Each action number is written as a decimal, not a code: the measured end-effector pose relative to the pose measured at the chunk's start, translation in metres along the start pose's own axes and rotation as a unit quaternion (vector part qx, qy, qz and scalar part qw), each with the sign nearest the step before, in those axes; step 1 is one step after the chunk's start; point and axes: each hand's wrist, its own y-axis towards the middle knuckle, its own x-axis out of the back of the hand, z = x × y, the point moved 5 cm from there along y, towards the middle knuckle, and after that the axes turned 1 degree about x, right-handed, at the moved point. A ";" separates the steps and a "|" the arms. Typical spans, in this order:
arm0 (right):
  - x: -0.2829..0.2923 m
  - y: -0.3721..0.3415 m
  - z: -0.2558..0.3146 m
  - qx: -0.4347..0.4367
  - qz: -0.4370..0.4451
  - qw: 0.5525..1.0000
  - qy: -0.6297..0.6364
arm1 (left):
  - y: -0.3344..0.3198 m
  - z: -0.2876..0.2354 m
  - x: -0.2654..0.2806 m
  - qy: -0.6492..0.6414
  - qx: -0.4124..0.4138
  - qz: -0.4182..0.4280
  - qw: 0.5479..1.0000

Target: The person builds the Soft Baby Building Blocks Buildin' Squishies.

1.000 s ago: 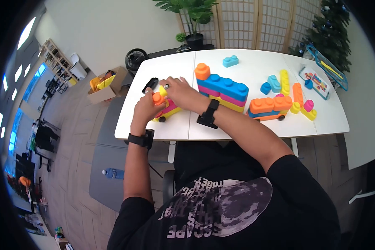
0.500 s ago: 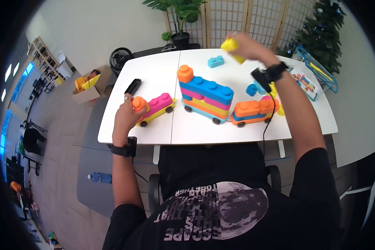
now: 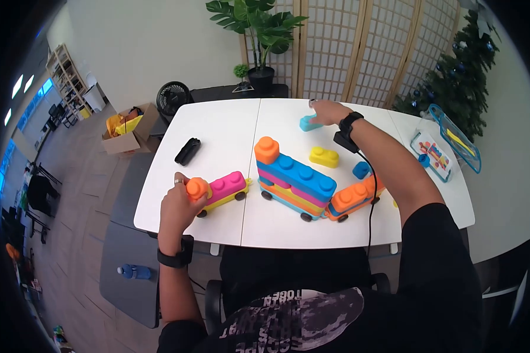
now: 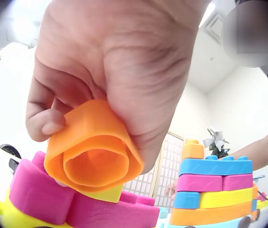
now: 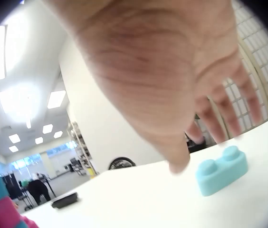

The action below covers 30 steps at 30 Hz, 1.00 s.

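Note:
Between the thumb and fingers of my left hand (image 3: pixel 178 207) is an orange block (image 3: pixel 198 187), at the near end of a yellow wheeled base bearing pink blocks (image 3: pixel 229 185). The left wrist view shows that orange block (image 4: pixel 89 118) tilted, its hollow underside facing the camera. At the table's far side, my right hand (image 3: pixel 331 112) reaches over a light-blue two-stud block (image 3: pixel 309 123). In the right wrist view its fingers are spread behind and above the light-blue block (image 5: pixel 223 173), holding nothing. A yellow block (image 3: pixel 324 156) lies nearer me.
A tall stacked block car (image 3: pixel 294 183) stands mid-table, joined to a smaller orange car (image 3: pixel 353 199). A dark blue block (image 3: pixel 361 170) sits behind that. To the left lies a black case (image 3: pixel 187 152); at the right edge are a picture card (image 3: pixel 433 154) and a clear blue-edged bag (image 3: pixel 456 141).
My right hand has left the pink-and-yellow car, carried the yellow block rightward and let it go on the table, and is now at the light-blue block. My left hand keeps the orange block.

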 end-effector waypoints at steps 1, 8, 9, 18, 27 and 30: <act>-0.012 0.018 -0.014 0.012 -0.061 0.997 -0.038 | -0.002 -0.002 0.000 -0.010 0.002 0.001 1.000; -0.043 0.015 -0.004 0.053 0.032 0.997 -0.055 | -0.010 0.001 0.001 -0.001 -0.030 -0.029 0.999; -0.040 0.010 -0.001 0.046 0.037 0.996 -0.063 | -0.010 0.000 0.002 -0.008 -0.032 -0.028 0.999; 0.026 -0.030 -0.010 0.063 -0.150 0.987 -0.016 | -0.016 0.008 0.008 -0.004 -0.032 0.008 0.999; 0.197 -0.250 0.202 0.158 -0.306 0.915 0.210 | -0.015 0.032 0.018 -0.066 -0.088 0.054 0.992; 0.134 -0.264 0.287 0.171 -0.219 0.948 0.158 | -0.014 0.034 0.019 -0.063 -0.099 0.052 0.992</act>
